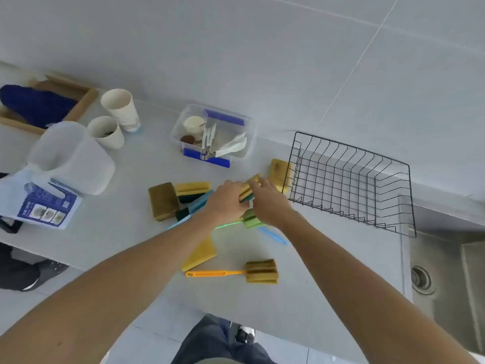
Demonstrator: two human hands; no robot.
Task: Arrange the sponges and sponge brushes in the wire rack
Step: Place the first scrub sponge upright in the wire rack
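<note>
The black wire rack [351, 179] stands with nothing in it on the counter at the right. My left hand [225, 203] and my right hand [267, 203] meet over a yellow-and-green sponge [249, 189], both gripping it. Under my right hand lie a green sponge brush [250, 219] and a blue brush handle [273, 235]. Left of my hands are a brown-yellow sponge [162, 200], a yellow-and-green sponge [193, 190] and a blue brush [200, 202]. A yellow sponge [279, 174] leans by the rack. Nearer me lie a yellow sponge [200, 253] and an orange-handled sponge brush [259, 271].
A clear plastic box [212, 135] with blue clips holds utensils behind the sponges. Two paper cups [120, 109] and a white jug [70, 158] stand at the left on a printed sheet. A steel sink [446, 279] lies right of the counter, below the rack.
</note>
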